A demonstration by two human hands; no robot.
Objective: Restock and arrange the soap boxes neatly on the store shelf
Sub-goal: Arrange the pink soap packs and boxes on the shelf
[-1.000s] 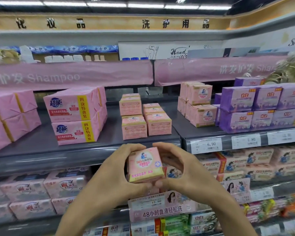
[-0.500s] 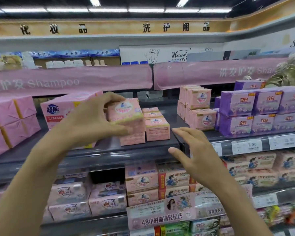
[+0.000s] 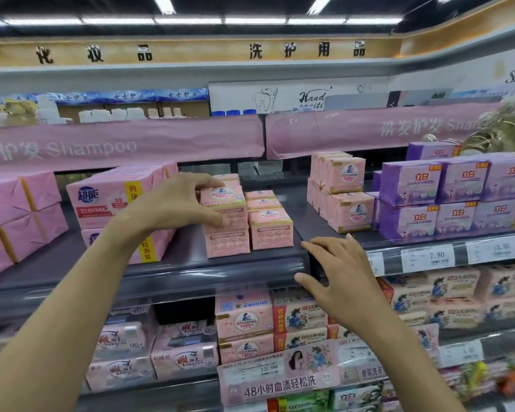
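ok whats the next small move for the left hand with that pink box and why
Probably open the left hand and draw it back: the pink soap box it grips looks seated on the front stack, roughly square with it, and the right hand is open near the shelf edge, holding nothing.

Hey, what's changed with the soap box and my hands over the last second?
The left hand carried the pink soap box up and onto the lower box on the shelf, still gripping it. The right hand let go and is open by the shelf edge. The neighbouring stacks stayed put.
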